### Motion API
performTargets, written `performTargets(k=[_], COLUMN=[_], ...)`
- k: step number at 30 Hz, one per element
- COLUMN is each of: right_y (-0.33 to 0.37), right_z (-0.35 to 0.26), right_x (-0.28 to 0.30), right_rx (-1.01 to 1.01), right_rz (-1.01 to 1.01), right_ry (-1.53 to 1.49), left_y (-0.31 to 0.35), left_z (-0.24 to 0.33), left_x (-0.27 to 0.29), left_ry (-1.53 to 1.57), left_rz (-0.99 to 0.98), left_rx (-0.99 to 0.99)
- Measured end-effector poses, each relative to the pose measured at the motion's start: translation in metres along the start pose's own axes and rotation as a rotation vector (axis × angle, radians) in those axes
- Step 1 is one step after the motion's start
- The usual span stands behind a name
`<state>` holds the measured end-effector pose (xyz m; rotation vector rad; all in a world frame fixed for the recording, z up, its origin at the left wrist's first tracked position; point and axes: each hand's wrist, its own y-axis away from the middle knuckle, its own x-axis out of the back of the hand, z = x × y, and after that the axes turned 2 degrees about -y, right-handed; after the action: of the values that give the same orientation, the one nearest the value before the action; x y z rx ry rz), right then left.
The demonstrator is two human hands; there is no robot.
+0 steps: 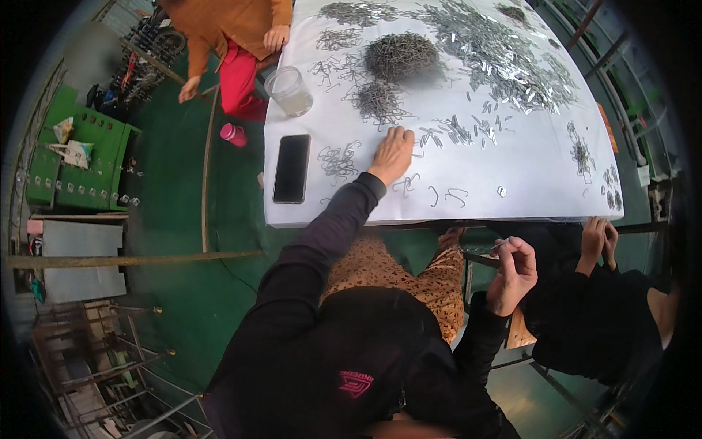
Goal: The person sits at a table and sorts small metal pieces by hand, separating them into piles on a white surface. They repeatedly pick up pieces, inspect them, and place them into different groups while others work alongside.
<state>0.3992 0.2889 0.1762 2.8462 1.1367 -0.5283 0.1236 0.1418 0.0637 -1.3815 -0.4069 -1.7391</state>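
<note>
My left hand [393,155] reaches over the white-covered table [351,208], fingers bent down and closed together at the lower edge of a heap of bent wire hooks [379,101]. Whatever lies under its fingertips is hidden. Off the near table edge, my right hand [513,274] is raised with thumb and fingers pinched; a small grey piece seems to show at the tips, too small to name. Several loose wire hooks [447,195] lie between my hands near the front edge. Flat metal strips [457,132] are scattered right of my left hand.
A black phone [292,169] and a clear plastic tub [289,91] stand at the table's left. A dense hook pile [402,57] and a wide spread of strips [504,58] cover the far side. A person's hands [598,241] work at right; another person [234,36] sits far left.
</note>
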Motion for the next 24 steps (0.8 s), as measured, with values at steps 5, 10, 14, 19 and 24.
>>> performTargets(k=[5,10,14,19,24], right_y=[0.002,0.006,0.007,0.011,0.013], right_z=[-0.005,-0.010,-0.007,-0.012,-0.020], right_x=[0.005,0.012,0.013,0.011,0.006], right_rx=[0.025,0.031,-0.020,-0.037,-0.055], right_rz=[0.006,0.043,0.089,0.005,0.023], right_ry=[0.015,0.001,0.111,0.049,-0.056], left_y=[-0.002,0.007,0.025,0.017,-0.003], left_z=[0.008,-0.062,-0.094,-0.099,-0.087], left_x=[0.018,0.076,0.075,0.058,0.076], left_ry=[0.161,-0.029,-0.234,-0.278,-0.174], left_rz=[0.172,-0.116,-0.153,-0.230,-0.364], left_rx=[0.014,0.271,0.169,0.154,0.148])
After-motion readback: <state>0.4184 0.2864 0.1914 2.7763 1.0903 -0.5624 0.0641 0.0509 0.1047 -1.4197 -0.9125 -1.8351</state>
